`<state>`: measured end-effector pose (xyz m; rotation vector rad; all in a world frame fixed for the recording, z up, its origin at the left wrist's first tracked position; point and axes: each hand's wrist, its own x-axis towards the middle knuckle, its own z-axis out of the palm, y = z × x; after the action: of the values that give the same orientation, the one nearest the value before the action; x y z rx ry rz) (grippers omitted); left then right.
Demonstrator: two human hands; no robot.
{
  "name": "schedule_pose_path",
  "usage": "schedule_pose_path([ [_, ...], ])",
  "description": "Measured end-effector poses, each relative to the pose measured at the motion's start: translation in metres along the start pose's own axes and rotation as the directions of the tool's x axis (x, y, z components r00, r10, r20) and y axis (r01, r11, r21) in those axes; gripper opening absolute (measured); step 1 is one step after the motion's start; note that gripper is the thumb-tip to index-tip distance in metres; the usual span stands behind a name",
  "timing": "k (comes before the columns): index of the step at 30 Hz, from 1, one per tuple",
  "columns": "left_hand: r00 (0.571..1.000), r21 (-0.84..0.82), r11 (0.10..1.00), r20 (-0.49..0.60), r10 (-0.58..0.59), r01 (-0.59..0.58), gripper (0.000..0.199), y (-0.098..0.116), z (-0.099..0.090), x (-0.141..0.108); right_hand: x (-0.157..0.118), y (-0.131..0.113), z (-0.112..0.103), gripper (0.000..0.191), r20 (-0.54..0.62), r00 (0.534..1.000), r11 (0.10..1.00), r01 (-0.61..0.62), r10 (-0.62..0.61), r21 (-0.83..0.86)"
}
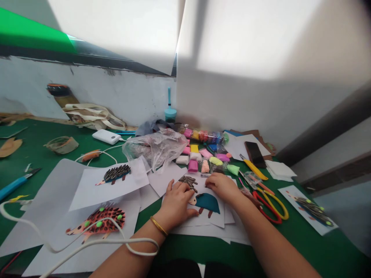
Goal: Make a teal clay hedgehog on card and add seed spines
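A sheet of white paper [217, 221] lies in front of me, bearing a hedgehog figure [208, 204] with a teal clay body, a pale face and brown legs. My left hand [178, 202] rests flat on the paper at the figure's head, fingers spread. Just beyond its fingertips sits a small heap of sunflower seeds [188, 180]. Above the teal back, my right hand [222, 187] has its fingers curled and pressed together; anything between them is hidden.
Clay packets [193, 166] and a plastic bag [156, 148] lie beyond the hands. Scissors [272, 204], a yellow cutter [255, 168] and a phone [255, 154] are at right. Finished hedgehog pictures [113, 175] and a white cable [98, 242] lie at left.
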<state>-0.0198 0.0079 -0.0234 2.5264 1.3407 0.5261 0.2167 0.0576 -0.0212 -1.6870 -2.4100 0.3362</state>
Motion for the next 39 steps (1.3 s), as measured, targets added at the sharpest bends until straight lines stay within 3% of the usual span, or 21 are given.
schedule_pose_path([
  [12, 1.0, -0.011, 1.0, -0.005, -0.005, 0.005, 0.062, 0.001, 0.001, 0.001, -0.002, 0.0, 0.003, 0.015, -0.03, 1.0, 0.999, 0.003, -0.004, -0.032],
  [20, 1.0, -0.007, 1.0, -0.008, -0.024, 0.024, 0.058, 0.003, 0.0, 0.002, -0.007, -0.002, 0.001, 0.016, -0.127, 0.986, 0.993, -0.114, 0.11, -0.026],
  [25, 0.998, 0.034, 0.998, -0.042, -0.044, 0.045, 0.058, 0.006, 0.001, 0.002, -0.03, 0.005, -0.003, 0.018, -0.229, 0.95, 0.977, -0.192, 0.21, 0.096],
  [30, 0.998, 0.037, 0.999, -0.042, -0.036, 0.037, 0.057, 0.006, 0.0, 0.002, -0.053, 0.005, 0.009, 0.015, -0.338, 0.891, 0.899, -0.148, 0.302, 0.412],
  [33, 0.999, 0.019, 0.999, -0.023, -0.045, 0.045, 0.056, 0.003, -0.002, 0.003, -0.06, -0.001, 0.015, 0.031, -0.39, 0.891, 0.89, -0.031, 0.23, 0.454],
  [35, 0.998, -0.003, 0.998, -0.004, -0.057, 0.057, 0.055, 0.0, -0.003, 0.003, -0.062, -0.004, 0.016, 0.031, -0.415, 0.891, 0.886, 0.034, 0.182, 0.463],
  [39, 0.998, -0.025, 0.998, 0.027, -0.059, 0.06, 0.059, -0.006, -0.005, 0.003, -0.063, -0.008, 0.018, 0.017, -0.333, 0.908, 0.841, -0.039, 0.255, 0.54],
])
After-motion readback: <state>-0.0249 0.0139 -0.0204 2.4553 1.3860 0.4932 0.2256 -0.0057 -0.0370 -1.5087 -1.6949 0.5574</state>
